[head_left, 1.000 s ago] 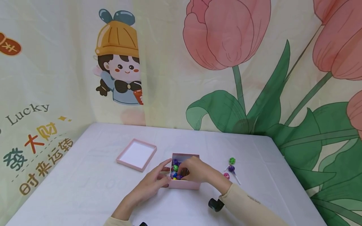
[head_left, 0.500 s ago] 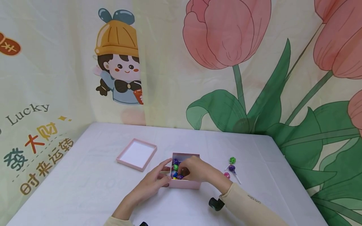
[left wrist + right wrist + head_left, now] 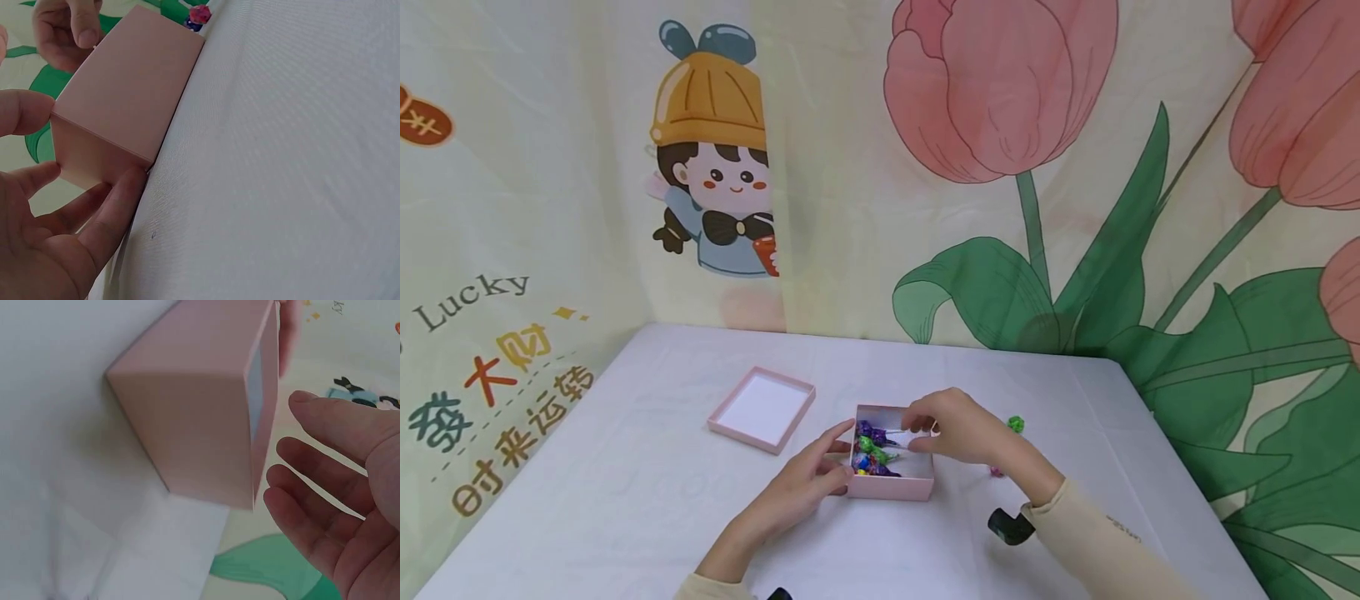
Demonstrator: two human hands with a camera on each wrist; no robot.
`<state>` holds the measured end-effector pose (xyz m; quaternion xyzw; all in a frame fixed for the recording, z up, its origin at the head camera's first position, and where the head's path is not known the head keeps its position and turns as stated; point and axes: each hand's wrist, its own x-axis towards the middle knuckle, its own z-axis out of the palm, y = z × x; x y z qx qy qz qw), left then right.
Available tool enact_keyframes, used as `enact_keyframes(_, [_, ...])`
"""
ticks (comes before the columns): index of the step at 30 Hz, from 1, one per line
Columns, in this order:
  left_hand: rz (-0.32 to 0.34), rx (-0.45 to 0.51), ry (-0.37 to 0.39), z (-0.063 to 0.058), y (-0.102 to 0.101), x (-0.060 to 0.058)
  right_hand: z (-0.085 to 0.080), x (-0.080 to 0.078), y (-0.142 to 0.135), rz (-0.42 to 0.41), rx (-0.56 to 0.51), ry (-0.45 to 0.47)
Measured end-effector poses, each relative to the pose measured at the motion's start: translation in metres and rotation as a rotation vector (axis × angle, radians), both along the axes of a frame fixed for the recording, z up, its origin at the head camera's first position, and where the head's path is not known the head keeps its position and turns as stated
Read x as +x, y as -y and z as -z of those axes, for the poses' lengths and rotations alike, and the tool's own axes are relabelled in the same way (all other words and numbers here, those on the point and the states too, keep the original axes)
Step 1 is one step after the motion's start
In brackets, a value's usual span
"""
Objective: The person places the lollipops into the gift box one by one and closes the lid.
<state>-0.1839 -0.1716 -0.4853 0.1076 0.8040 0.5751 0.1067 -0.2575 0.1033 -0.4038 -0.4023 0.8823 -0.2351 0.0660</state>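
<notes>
An open pink box (image 3: 891, 489) stands on the white table. Inside lie several wrapped lollipops, among them a purple one (image 3: 874, 433) and a green one (image 3: 872, 450), with their sticks toward the right. My left hand (image 3: 801, 487) touches the box's left side with extended fingers, its thumb at the near top corner, as the left wrist view also shows. Over the box's right edge hovers my right hand (image 3: 958, 429). Seen in the right wrist view, its fingers (image 3: 312, 531) are loosely bent and apart from the thumb, holding nothing.
The box's pink lid (image 3: 762, 410) lies upside down, back left of the box. On the table to the right are a green lollipop (image 3: 1016, 424) and a pink one (image 3: 997, 472), partly behind my right forearm. A printed curtain (image 3: 835, 208) hangs behind the table.
My right hand has come up out of the box and shifted right, uncovering the lollipops and sticks inside. The left hand has stayed at the box's left side.
</notes>
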Motion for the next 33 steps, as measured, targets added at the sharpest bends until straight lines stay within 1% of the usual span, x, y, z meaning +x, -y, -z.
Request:
enact_keyframes(5, [0.002,0.003,-0.001,0.0,0.0,0.0,-0.009,-0.003,-0.025,0.057,-0.031,-0.031])
enact_keyframes(12, [0.005,0.031,0.004,0.0,0.001,0.001,-0.014,-0.008,-0.055,0.147,-0.004,-0.066])
enact_keyframes(17, [0.012,0.035,-0.004,0.0,0.001,0.001,-0.008,-0.014,-0.08,0.199,0.025,-0.089])
enact_keyframes(21, [0.01,0.024,-0.008,0.002,0.001,0.0,0.001,-0.019,-0.098,0.26,0.047,-0.076])
enact_keyframes(24, [0.004,0.017,-0.006,0.003,0.0,-0.001,0.008,-0.021,-0.111,0.29,0.051,-0.065])
enact_keyframes(28, [-0.001,0.015,-0.002,0.003,-0.001,-0.001,0.015,-0.024,-0.126,0.295,0.047,-0.065])
enact_keyframes(33, [-0.003,0.011,-0.007,0.002,-0.001,0.0,0.024,-0.028,-0.137,0.319,0.058,-0.063])
